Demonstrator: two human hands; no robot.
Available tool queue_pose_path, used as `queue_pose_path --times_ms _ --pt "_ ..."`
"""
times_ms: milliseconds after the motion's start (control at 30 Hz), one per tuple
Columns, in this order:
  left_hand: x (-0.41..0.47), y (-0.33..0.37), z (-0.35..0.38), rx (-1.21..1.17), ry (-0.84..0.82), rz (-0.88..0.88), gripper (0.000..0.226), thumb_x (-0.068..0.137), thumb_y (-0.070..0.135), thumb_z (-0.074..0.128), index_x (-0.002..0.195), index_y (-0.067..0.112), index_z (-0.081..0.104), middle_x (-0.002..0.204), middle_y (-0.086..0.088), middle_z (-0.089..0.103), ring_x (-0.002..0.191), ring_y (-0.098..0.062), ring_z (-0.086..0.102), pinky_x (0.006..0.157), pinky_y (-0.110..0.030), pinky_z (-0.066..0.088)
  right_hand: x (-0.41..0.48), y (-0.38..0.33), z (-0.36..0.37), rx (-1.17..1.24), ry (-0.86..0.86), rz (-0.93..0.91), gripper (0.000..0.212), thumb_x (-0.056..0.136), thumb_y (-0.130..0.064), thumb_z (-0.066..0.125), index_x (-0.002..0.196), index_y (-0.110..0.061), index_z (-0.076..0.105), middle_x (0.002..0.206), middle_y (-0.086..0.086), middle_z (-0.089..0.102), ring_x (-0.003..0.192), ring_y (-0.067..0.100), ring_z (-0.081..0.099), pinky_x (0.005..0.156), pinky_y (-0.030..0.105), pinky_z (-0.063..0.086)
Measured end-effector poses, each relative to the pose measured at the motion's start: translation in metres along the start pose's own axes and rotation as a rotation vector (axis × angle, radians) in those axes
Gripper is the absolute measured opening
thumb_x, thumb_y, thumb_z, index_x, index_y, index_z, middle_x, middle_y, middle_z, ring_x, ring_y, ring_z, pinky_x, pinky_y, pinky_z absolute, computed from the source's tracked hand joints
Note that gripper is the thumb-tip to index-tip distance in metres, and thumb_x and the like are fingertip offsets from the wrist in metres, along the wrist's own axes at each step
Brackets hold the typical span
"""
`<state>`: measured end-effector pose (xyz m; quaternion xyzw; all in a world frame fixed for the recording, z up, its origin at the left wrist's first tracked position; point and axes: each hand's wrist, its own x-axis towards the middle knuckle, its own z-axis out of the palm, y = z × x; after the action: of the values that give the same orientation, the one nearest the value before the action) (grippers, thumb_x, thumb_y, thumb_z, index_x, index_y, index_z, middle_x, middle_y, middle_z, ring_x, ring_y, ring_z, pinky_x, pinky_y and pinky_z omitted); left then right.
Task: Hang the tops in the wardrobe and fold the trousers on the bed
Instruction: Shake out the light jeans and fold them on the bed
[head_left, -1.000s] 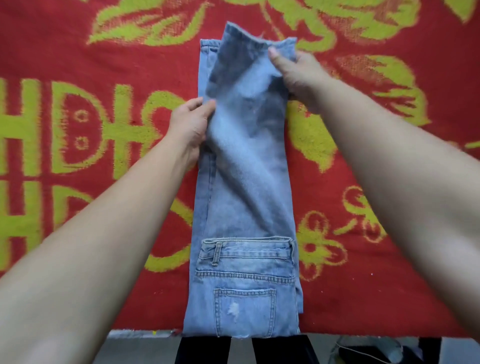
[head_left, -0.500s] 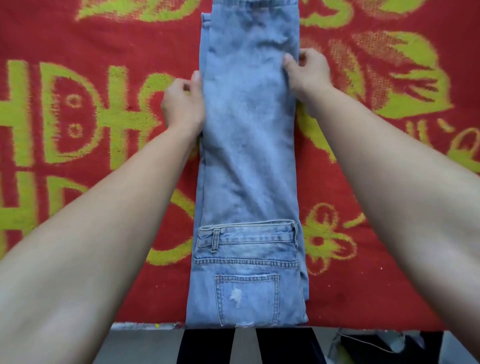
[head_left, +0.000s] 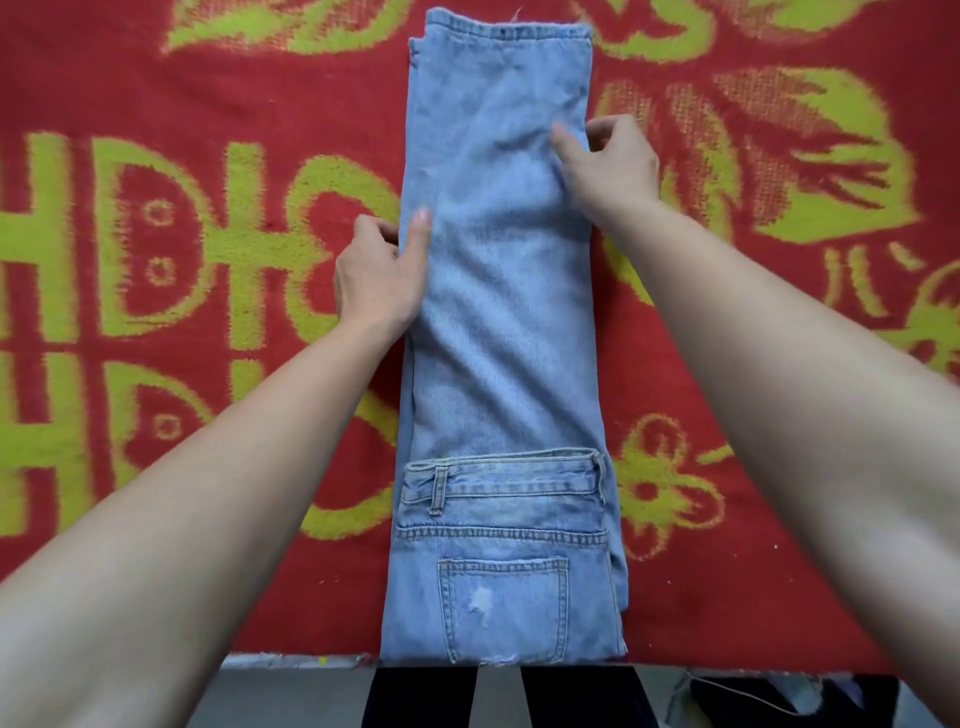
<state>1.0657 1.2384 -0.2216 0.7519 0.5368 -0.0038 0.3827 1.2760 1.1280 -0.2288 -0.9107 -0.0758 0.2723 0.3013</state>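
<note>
jeans (head_left: 498, 338) laid long on the red bedspread (head_left: 208, 104)
my left grip (head_left: 379, 275) pinches their left edge, thumb on top; my right grip (head_left: 608, 166) pinches the right edge further up. waistband (head_left: 519, 475) and back pocket (head_left: 504, 608) lie nearest me.

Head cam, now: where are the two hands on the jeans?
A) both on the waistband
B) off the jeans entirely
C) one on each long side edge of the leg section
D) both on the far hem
C: the left hand pinches the left edge of the jeans and the right hand the right edge, between the waistband and the far hem.
</note>
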Motion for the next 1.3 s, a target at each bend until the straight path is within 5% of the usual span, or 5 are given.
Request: queue_pose_path --times_ms 67,267,800,1167,1300 --pt "0.006 -0.004 -0.002 0.01 -0.096 0.003 0.051 0.082 0.063 0.065 0.105 0.018 0.056 0.094 0.006 0.064 0.096 -0.021 0.063 0.086 -0.038 0.049 0.001 0.004 -0.001 0.058 -0.068 0.065 0.045 0.087 -0.063 0.059 0.064 -0.025 0.05 0.069 -0.008 0.052 0.072 0.015 0.048 0.069 0.03 0.041" --pt "0.001 -0.005 0.007 0.141 -0.044 0.075 0.045 0.089 0.056 0.062 0.101 0.016 0.047 0.095 0.0 0.062 0.087 -0.026 0.055 0.071 -0.034 0.034 -0.017 0.009 0.005 -0.141 0.039 -0.004 0.049 0.092 -0.062 0.054 0.106 -0.016 0.059 0.104 0.0 0.061 0.095 0.019 0.052 0.078 0.028 0.034" --pt "-0.149 -0.075 0.007 0.523 -0.137 0.025 0.048 0.101 0.056 0.029 0.1 0.011 0.047 0.085 -0.025 0.068 0.081 -0.045 0.064 0.063 -0.042 0.035 -0.129 0.066 0.004 -0.302 -0.032 0.083 0.035 0.088 -0.055 0.056 0.095 -0.021 0.064 0.102 0.005 0.072 0.103 0.031 0.063 0.079 0.035 0.044" --pt "0.065 0.067 -0.009 -0.685 -0.267 -0.212 0.03 0.082 0.034 0.079 0.095 0.01 0.067 0.086 -0.001 0.073 0.075 -0.013 0.072 0.064 -0.028 0.057 -0.011 -0.032 -0.018 0.441 -0.131 0.178 0.073 0.069 -0.057 0.071 0.124 -0.008 0.067 0.121 0.005 0.071 0.108 0.018 0.068 0.098 0.04 0.054" --pt "0.095 0.074 -0.002 -0.763 -0.353 -0.287 0.026 0.088 0.005 0.067 0.114 0.0 0.069 0.102 -0.013 0.075 0.089 -0.027 0.074 0.073 -0.042 0.062 0.009 -0.04 -0.014 0.564 -0.241 0.253 0.036 0.091 -0.028 0.07 0.12 -0.008 0.065 0.101 -0.002 0.073 0.074 0.008 0.073 0.058 0.022 0.056"
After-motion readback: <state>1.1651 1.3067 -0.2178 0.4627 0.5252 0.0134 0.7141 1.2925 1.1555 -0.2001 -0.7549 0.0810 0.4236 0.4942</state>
